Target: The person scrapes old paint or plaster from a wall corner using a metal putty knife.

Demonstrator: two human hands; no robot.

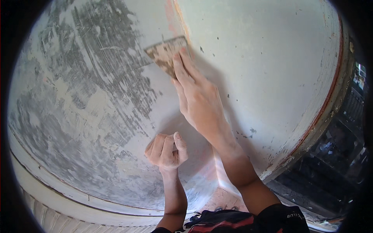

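Right hand (200, 97) grips scraper (165, 54) at left wall (58, 97), near its corner edge with right wall (272, 77). Left hand (165, 151) curled narrow; can't tell if holding. Judging 2 walls: right mostly pale, left partly coated, dark patches (105, 46) remain.

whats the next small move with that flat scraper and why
Probably shift the scraper a little left, wide edge toward the dark, streaky patch. The right grip already holds it beside that patch, whose coating looks patchy, while the pale surface to the right looks more even, with only scattered dark specks.
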